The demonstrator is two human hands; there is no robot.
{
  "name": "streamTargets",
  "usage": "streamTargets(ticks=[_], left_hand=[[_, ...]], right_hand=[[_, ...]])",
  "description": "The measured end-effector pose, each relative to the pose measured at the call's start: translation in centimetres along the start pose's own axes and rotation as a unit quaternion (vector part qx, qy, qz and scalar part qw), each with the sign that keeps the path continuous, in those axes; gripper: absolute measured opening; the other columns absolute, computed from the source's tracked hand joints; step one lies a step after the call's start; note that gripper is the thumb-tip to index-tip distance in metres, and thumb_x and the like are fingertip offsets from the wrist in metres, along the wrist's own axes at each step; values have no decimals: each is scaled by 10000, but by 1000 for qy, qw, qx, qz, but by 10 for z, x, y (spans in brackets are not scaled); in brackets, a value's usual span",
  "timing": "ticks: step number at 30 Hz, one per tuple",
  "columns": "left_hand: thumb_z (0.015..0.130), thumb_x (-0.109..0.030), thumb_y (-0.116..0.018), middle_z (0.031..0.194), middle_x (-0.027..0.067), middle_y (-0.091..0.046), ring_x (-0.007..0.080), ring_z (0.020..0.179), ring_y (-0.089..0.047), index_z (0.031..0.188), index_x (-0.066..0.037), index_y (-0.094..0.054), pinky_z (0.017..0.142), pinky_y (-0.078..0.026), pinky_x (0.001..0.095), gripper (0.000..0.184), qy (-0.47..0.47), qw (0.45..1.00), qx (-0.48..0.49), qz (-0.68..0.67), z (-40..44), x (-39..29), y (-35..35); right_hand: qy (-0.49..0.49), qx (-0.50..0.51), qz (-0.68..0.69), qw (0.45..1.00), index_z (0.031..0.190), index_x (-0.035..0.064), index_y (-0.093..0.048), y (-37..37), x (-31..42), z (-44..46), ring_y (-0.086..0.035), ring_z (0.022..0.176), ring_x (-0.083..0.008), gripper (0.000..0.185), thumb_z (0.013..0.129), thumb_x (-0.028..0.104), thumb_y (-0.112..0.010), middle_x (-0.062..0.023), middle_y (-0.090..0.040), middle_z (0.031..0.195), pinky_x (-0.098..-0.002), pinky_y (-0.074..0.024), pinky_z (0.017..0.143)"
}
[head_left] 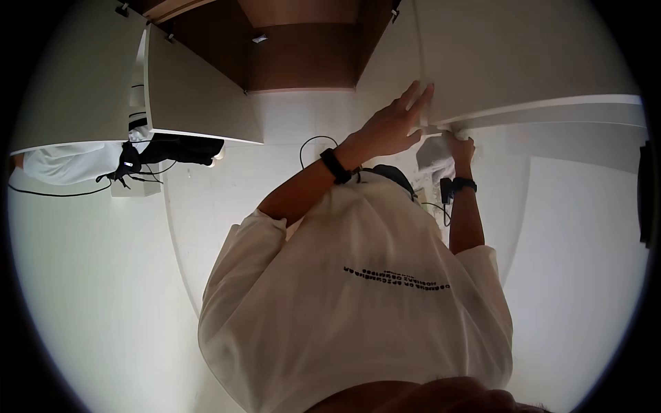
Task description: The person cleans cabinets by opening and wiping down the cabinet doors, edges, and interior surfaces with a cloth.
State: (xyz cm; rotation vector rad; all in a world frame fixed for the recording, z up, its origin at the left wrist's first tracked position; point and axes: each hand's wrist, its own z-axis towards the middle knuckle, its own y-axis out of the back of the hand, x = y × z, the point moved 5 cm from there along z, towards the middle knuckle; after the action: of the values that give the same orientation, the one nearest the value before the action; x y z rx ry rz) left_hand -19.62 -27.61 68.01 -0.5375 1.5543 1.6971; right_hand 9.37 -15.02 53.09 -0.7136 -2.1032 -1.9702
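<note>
My left hand [394,127] is raised with its fingers spread. Its fingertips touch the pale cabinet door [523,55] near the door's vertical seam. Just right of it, below the door's lower edge, my right hand [460,148] has its fingers curled in, beside a whitish, crumpled item [435,162]. Whatever lies within those fingers is too small and blurred to name. Black bands circle both wrists. Part of the space below the door is hidden by my shirt and forearms.
A brown-lined cabinet [303,58] stands open at the top, a small white item [259,38] inside. Left of it is an open door panel [196,89]. Beyond, partly hidden, shows a person in white and black clothing [76,164]. Thin dark cables hang nearby.
</note>
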Motion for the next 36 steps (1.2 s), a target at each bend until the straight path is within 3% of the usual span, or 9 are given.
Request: streamTargets(ticks=[6, 12, 15, 16, 19, 25, 29, 33, 36], left_hand=[[894, -232, -655, 1551, 263, -188, 408, 1249, -504, 1552, -141, -97, 988, -483, 427, 868, 24, 999, 35, -28, 8, 20, 5], [782, -393, -780, 1520, 260, -290, 370, 1293, -473, 1561, -143, -61, 1044, -415, 416, 1089, 65, 950, 261, -161, -5, 70, 26], [726, -433, -822, 1442, 253, -428, 334, 1250, -526, 1566, -147, -15, 1004, -445, 391, 1200, -34, 945, 228, -232, -2, 67, 19], [745, -371, -824, 1347, 193, -552, 296, 1187, -582, 1568, -185, 26, 964, -478, 362, 1198, 25, 913, 330, -238, 1, 65, 15], [773, -249, -806, 1273, 125, -622, 246, 1132, -620, 1571, -221, -58, 928, -503, 341, 1094, 62, 925, 252, -279, 3, 52, 25], [827, -50, -692, 1244, 80, -632, 195, 1058, -626, 1398, -157, -472, 923, -489, 321, 621, -89, 924, 51, -367, 18, 79, -2], [851, -38, -655, 1235, 67, -614, 171, 1083, -598, 1274, -90, -543, 962, -467, 309, 441, 22, 931, 70, -357, 37, 135, -14], [910, -80, -596, 1211, 54, -605, 142, 1117, -571, 1275, -78, -525, 981, -459, 310, 372, 78, 873, -80, -474, 54, 247, -45], [958, -192, -555, 1257, 80, -589, 207, 1186, -563, 1324, -76, -498, 992, -472, 361, 388, 212, 837, -124, -489, 73, 286, -43]], right_hand=[[57, 186, 57, 979, 1039, -12, -703, -12, 22, -26, -705, 921, -284, 557, 708, 429, -778, -163, -729, 948, -380, -544, 797], [198, 282, 178, 922, 1117, -10, -641, 23, 160, -91, -662, 898, -155, 399, 817, 224, -759, -100, -706, 1001, -316, -528, 785], [245, 254, 244, 903, 1139, -23, -592, 44, 212, -117, -635, 872, -146, 417, 835, 210, -755, -92, -689, 978, -310, -519, 778], [258, 238, 252, 902, 1138, -24, -587, 48, 220, -120, -628, 873, -146, 414, 840, 212, -751, -92, -684, 979, -308, -515, 780], [257, 234, 292, 891, 1142, -26, -574, 55, 207, -130, -615, 889, -144, 415, 849, 215, -742, -96, -670, 995, -300, -504, 792], [301, 289, 233, 879, 1204, -21, -536, 57, 205, -129, -631, 930, -177, 483, 840, 214, -750, -131, -667, 1033, -310, -495, 830], [398, 248, 153, 870, 1241, 2, -533, 41, 200, -115, -675, 1025, -265, 517, 823, 207, -759, -187, -685, 1087, -351, -512, 861], [304, 118, 219, 919, 1256, 14, -537, 37, 158, -63, -680, 957, -219, 443, 868, 132, -717, -105, -700, 1016, -351, -528, 874], [206, 29, 276, 939, 1273, 1, -506, 39, 150, -53, -637, 1024, -226, 434, 908, 149, -690, -146, -622, 1179, -355, -533, 877]])
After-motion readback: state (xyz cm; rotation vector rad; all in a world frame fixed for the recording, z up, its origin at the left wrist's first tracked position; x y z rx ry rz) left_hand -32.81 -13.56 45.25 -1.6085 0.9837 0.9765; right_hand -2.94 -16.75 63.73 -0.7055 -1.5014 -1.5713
